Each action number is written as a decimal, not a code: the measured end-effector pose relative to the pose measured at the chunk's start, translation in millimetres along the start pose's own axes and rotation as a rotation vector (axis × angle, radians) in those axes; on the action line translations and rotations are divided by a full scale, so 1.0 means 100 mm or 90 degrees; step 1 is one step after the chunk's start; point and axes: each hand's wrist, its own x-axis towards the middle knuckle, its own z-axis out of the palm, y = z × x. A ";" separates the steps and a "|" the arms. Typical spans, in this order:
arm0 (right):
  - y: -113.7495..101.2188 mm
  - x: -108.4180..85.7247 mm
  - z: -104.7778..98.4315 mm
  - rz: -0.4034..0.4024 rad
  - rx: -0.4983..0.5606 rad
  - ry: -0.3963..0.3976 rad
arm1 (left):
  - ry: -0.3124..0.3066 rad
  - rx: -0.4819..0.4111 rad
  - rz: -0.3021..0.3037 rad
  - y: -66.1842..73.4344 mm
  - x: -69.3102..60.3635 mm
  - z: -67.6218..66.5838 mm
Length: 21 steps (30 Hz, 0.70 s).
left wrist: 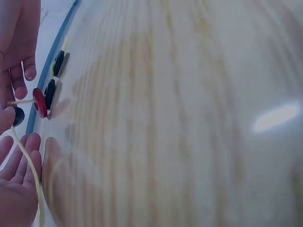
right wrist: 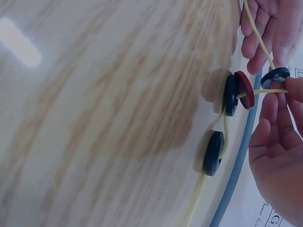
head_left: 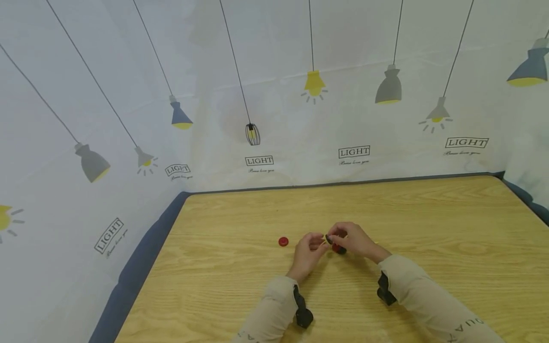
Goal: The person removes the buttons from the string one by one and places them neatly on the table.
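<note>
Yellow string (right wrist: 259, 35): is showing plain pale yellow. Pinched button (right wrist: 271, 79): is showing a dark, near-black tone. Strung red button (right wrist: 247, 90): is showing solid deep red. Two strung dark buttons (right wrist: 230, 94): are showing black with a bluish cast. Loose button (head_left: 283, 241): is showing plain red. Tabletop (head_left: 214, 286): is displaying honey-yellow wood grain with darker streaks. Sleeves (head_left: 411, 281): are appearing cream with dark lettering. Wrist bands (head_left: 385, 288): are appearing black. Backdrop (head_left: 274, 28): is displaying white, patterned with grey, blue and yellow lamps and black "LIGHT" lettering. Edging (head_left: 139, 259): is showing blue.
</note>
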 end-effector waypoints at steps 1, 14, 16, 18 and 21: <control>0.00 0.00 0.00 0.000 0.000 -0.001 | 0.000 -0.002 0.003 0.00 0.00 0.01; 0.00 -0.02 0.00 -0.010 0.010 -0.008 | 0.007 -0.025 0.007 0.06 -0.03 0.07; 0.00 -0.02 0.00 -0.014 0.009 -0.007 | 0.010 -0.032 0.004 0.06 -0.02 0.06; 0.01 -0.02 0.00 -0.016 0.010 -0.006 | 0.015 -0.037 0.007 0.07 -0.02 0.06; 0.03 -0.02 0.00 -0.013 0.011 -0.006 | 0.024 -0.052 0.002 0.08 -0.01 0.05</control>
